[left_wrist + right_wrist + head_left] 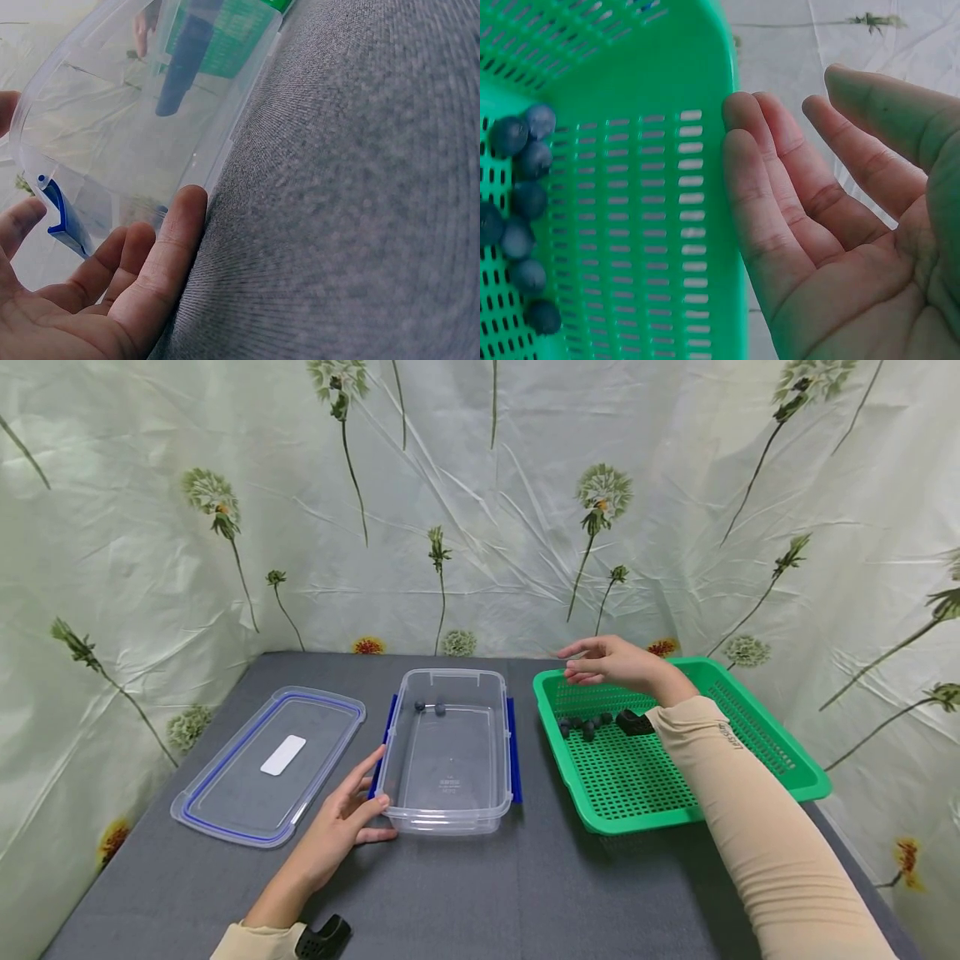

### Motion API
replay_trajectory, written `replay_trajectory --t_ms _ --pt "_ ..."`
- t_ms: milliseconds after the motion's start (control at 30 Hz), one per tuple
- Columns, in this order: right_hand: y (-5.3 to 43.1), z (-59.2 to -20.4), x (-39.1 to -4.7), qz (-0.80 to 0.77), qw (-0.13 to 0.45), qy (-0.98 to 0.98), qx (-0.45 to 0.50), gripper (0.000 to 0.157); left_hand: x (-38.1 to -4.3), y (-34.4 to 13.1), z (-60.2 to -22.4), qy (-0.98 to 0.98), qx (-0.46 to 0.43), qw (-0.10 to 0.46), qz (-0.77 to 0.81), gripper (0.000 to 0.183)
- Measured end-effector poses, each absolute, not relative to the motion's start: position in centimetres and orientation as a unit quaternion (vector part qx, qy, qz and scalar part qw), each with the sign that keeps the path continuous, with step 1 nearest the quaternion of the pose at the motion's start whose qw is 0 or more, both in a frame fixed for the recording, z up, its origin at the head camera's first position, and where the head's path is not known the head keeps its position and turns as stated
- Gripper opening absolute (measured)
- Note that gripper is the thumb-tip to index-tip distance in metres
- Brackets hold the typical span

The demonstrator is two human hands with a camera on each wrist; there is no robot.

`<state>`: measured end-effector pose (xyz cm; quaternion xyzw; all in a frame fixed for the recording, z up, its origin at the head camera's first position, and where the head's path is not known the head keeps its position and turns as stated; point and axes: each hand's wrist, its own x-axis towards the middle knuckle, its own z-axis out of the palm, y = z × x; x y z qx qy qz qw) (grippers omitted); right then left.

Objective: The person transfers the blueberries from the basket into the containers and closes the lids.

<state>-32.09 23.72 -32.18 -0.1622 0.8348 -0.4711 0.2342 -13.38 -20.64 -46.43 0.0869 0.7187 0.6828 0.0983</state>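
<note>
My left hand (335,833) rests against the near left corner of a clear plastic food container (450,768) with blue side latches. Its thumb lies at the rim; the other fingers, loosely bent, lean on the outer wall in the left wrist view. Two blueberries (439,709) sit toward the container's far end. Over the back left rim of a green plastic basket (600,810) hovers my right hand (618,666), fingers relaxed and nothing between them. Several blueberries (517,238) lie grouped on the basket floor, left of the fingers in the right wrist view.
On the left lies the container's clear lid (232,802), with a blue seal and a white label (283,755). A grey cloth (465,902) covers the table. Behind it hangs a pale curtain (480,510) printed with flowers.
</note>
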Motion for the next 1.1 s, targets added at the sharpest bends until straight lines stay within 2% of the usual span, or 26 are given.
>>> replay_trajectory --t_ms 767,1100 --pt "28.0 -34.6 -32.1 -0.468 0.265 0.835 -0.114 0.048 -13.3 -20.5 -46.3 0.72 0.084 0.098 0.682 0.072" --pt "29.3 -35.8 -32.0 -0.457 0.317 0.827 -0.083 0.051 -13.4 -20.6 -46.3 0.719 0.087 0.099 0.683 0.072"
